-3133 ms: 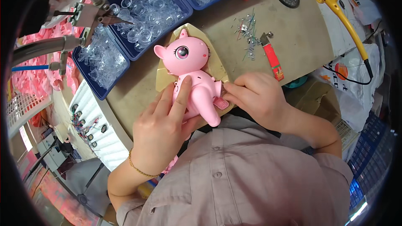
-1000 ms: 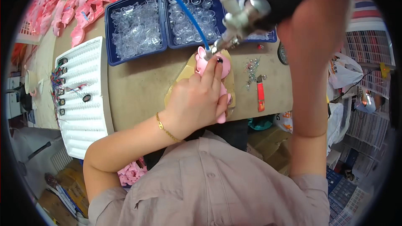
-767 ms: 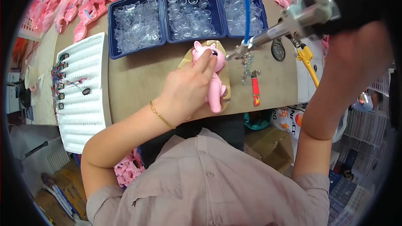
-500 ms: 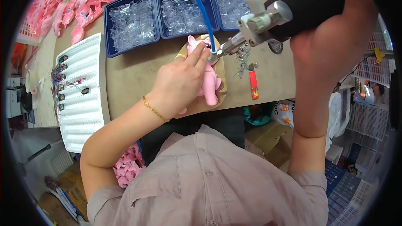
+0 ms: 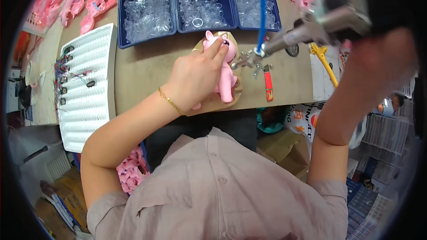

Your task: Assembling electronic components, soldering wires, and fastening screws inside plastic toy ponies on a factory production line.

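- Nearest, at right hand (image 5: 384, 51), blurred: wraps its grip closed round the dark handle of a metal-nosed tool (image 5: 336, 20); trails a blue hose (image 5: 261, 13) upward.
- At tool nose: points down and leftward to the chest side of a pink animal toy (image 5: 226, 86); contact not confirmed from this angle.
- At left hand (image 5: 195, 75): lies across the toy, fingers extended on the head; cannot tell whether this grip closes round the hidden flank or only presses.
- Toy position: lies lengthwise on a tan holder (image 5: 213, 106), by the front edge of the table (image 5: 138, 71).
- Progress, by judgement: looks partway. Shows head, body and leg as one form, eye in place; not yet off the holder. Cannot tell which spots are finished or left.
- Front edge: runs just below the holder, leaving scant room.
- Left side: offers the widest bare stretch, up to a white foam tray (image 5: 89, 120) bearing wired discs (image 5: 63, 90).
- Right side: narrows at metal bits (image 5: 256, 71) and a red-handled cutter (image 5: 268, 84); calls for care with the nose; opens again before a yellow-handled tool (image 5: 324, 62).
- Far side: closes off at three blue bins (image 5: 207, 28) of clear plastic parts (image 5: 147, 15), just beyond the toy's head.
- Farthest: heaped with pink moulded parts (image 5: 98, 4).
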Motion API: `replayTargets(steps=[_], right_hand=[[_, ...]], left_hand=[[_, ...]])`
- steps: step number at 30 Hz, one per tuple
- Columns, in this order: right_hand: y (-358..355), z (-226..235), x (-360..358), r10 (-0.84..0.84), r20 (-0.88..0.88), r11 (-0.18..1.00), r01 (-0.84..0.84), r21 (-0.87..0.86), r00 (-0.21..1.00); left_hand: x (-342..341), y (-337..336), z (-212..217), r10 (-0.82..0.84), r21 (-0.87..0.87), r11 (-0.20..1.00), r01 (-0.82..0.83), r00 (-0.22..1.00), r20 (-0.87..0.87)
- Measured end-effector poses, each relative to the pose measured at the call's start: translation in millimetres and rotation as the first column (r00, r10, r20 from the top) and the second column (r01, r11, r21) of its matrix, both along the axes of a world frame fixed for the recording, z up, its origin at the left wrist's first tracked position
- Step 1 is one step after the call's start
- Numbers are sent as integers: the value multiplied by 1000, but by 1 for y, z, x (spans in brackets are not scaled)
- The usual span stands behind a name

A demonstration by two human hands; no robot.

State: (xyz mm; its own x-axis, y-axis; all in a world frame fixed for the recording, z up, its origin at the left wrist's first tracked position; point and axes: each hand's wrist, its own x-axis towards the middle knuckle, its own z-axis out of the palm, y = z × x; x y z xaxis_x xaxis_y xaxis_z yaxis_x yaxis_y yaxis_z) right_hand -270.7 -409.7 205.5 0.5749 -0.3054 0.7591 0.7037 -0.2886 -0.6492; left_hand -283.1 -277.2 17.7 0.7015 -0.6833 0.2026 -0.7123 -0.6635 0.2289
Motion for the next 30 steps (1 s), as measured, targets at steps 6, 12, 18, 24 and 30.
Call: replayTargets(steps=[6, 12, 18, 24, 30], right_hand=[[-8, 7, -31, 152, -92, 988, -152, 8, 984], [-16, -18, -42, 352, -208, 936, -341, 91, 912], [-22, -38, -33, 518, -266, 855, -497, 146, 813], [-48, 10, -4, 675, -345, 736, -625, 261, 652], [-36, -3, 16, 665, -351, 746, -612, 263, 659]], left_hand=[[0, -2, 2, -18, -96, 995, 24, 998, 64], [1, 0, 10, 11, -44, 999, -13, 998, -60], [2, -2, -19, -59, -135, 988, 77, 989, 136], [23, 6, -2, -6, -244, 970, 13, 999, 32], [130, 96, -9, 372, -55, 928, -368, 905, 208]])
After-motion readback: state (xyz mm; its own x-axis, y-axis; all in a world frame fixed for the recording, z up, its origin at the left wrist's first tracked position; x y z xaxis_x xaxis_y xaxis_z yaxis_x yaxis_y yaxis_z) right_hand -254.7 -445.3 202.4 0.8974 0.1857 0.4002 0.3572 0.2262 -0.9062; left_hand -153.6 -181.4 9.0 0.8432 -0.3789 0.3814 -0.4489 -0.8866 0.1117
